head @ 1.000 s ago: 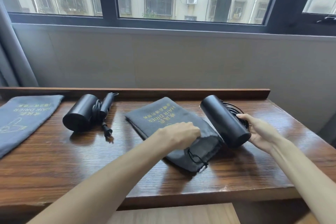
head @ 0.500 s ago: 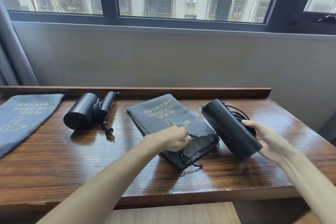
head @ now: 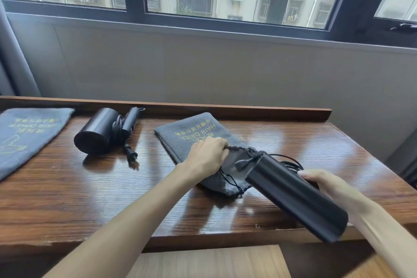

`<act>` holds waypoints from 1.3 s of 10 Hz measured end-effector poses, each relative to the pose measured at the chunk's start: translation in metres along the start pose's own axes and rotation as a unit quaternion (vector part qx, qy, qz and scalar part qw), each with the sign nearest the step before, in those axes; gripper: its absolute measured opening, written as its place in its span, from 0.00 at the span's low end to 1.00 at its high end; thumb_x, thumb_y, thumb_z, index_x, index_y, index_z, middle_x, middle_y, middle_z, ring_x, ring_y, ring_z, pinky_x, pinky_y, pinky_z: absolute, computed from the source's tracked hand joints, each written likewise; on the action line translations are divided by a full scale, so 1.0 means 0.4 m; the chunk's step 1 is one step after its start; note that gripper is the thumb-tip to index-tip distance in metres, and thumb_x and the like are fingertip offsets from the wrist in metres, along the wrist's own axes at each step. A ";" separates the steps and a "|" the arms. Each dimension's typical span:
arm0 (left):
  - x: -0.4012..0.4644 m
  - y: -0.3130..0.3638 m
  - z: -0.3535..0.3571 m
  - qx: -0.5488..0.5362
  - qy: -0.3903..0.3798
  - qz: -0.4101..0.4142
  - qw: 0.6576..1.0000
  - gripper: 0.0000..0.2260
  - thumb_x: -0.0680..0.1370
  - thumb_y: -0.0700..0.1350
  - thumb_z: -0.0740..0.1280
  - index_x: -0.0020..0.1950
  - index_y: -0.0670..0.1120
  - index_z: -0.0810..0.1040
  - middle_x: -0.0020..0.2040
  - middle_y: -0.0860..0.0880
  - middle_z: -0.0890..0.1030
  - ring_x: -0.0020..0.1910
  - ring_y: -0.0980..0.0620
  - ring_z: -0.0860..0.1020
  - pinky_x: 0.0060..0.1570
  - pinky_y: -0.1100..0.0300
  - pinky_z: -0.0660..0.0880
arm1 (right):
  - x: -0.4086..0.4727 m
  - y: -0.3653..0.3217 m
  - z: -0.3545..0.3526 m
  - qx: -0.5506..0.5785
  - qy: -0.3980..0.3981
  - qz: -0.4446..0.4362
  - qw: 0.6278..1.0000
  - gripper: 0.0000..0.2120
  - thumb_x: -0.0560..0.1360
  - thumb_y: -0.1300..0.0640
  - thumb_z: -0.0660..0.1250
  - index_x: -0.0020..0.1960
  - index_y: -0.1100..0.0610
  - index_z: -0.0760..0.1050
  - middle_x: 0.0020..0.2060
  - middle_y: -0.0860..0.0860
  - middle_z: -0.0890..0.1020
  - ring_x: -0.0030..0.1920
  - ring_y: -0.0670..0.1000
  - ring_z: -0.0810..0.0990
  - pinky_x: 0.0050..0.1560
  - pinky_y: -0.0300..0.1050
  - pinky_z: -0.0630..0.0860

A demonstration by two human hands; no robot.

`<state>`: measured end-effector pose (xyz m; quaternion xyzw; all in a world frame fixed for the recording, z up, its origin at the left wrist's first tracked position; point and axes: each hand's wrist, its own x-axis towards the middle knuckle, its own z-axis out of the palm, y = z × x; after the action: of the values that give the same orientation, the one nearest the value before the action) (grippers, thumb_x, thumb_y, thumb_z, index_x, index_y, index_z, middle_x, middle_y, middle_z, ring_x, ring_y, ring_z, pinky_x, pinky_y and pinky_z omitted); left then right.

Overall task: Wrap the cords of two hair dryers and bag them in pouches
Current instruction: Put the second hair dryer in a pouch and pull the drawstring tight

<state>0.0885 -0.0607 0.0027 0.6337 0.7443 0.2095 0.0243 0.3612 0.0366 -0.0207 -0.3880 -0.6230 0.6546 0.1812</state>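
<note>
My left hand [head: 208, 156] pinches the gathered rim of a grey drawstring pouch [head: 191, 135] printed HAIR DRIER, lifting its mouth open at mid-table. My right hand [head: 325, 184] grips a black hair dryer [head: 291, 196] from behind, its barrel tilted with the near end over the table's front edge and the far end at the pouch mouth. Its wrapped cord shows behind the barrel. A second black hair dryer [head: 97, 133] lies at the back left with its cord coiled and plug [head: 132, 157] on the wood. A second grey pouch [head: 27, 135] lies flat at far left.
The wooden table [head: 67, 189] has a raised back ledge [head: 248, 109] against the wall under a window. A lighter wooden surface [head: 209, 262] sits below the front edge. Bare wood lies between the left dryer and my arms.
My right hand swung the dryer down and toward me, its far end now at the pouch mouth. My left hand lifted the pouch rim, opening the mouth.
</note>
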 end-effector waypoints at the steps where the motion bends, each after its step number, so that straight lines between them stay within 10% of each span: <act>1: -0.006 -0.003 -0.006 -0.015 0.005 0.005 1.000 0.12 0.81 0.44 0.57 0.45 0.40 0.77 0.44 0.42 0.81 0.44 0.39 0.78 0.42 0.52 0.72 | -0.023 -0.029 0.035 -0.026 -0.053 -0.037 0.998 0.25 0.68 0.47 0.71 0.50 0.70 0.79 0.46 0.63 0.82 0.41 0.55 0.80 0.43 0.44 0.78; 7: -0.044 0.006 -0.024 -0.050 0.032 0.015 0.998 0.11 0.74 0.42 0.64 0.53 0.48 0.82 0.47 0.51 0.79 0.52 0.46 0.77 0.49 0.52 0.75 | 0.047 -0.070 0.071 -0.075 0.052 -0.020 0.996 0.17 0.71 0.54 0.71 0.48 0.68 0.81 0.42 0.59 0.81 0.41 0.49 0.76 0.36 0.36 0.71; 9: -0.042 -0.002 -0.058 0.089 0.005 -0.045 0.995 0.08 0.74 0.42 0.63 0.51 0.43 0.78 0.52 0.45 0.79 0.55 0.41 0.75 0.47 0.54 0.67 | 0.037 -0.063 0.061 -0.037 0.068 -0.031 0.997 0.14 0.69 0.54 0.71 0.48 0.64 0.83 0.44 0.57 0.83 0.41 0.48 0.78 0.39 0.37 0.72; 11: -0.049 0.022 -0.036 0.074 0.002 -0.111 0.991 0.07 0.80 0.45 0.55 0.46 0.44 0.67 0.53 0.39 0.79 0.54 0.36 0.77 0.48 0.51 0.68 | 0.039 -0.077 0.037 -0.033 0.057 -0.027 0.997 0.43 0.46 0.37 0.81 0.51 0.66 0.82 0.44 0.58 0.83 0.39 0.51 0.79 0.39 0.45 0.71; 13: -0.062 0.022 -0.003 0.084 0.141 0.066 0.984 0.08 0.77 0.47 0.66 0.48 0.45 0.70 0.48 0.47 0.74 0.46 0.46 0.76 0.39 0.54 0.73 | 0.041 -0.085 0.035 -0.006 0.056 -0.025 0.998 0.22 0.66 0.50 0.73 0.51 0.67 0.80 0.37 0.57 0.80 0.30 0.47 0.77 0.29 0.37 0.71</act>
<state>0.1010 -0.0838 0.0013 0.6454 0.7117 0.2342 -0.1482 0.3324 0.0443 0.0060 -0.4095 -0.6255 0.6229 0.2302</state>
